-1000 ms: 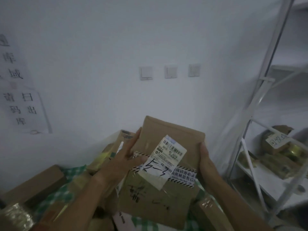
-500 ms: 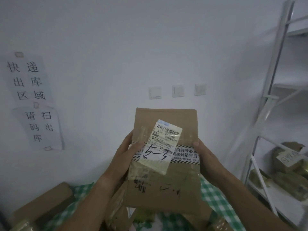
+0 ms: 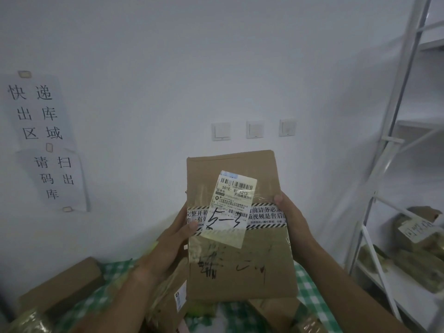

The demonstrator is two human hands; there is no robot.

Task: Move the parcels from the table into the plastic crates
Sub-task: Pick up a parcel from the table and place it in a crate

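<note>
While no plastic crate is showing anywhere, holding one flat brown cardboard parcel [image 3: 240, 227] upright above the green-checked table [image 3: 310, 284], left hand [image 3: 173, 239] and right hand [image 3: 292, 223] clasping its edges, leaving several taped brown parcels [image 3: 165, 301] waiting below.

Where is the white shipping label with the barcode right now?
In the head view, centre frame: the shipping label is stuck on the cardboard parcel, held upright between the left hand and right hand, below the three wall switches.
</note>
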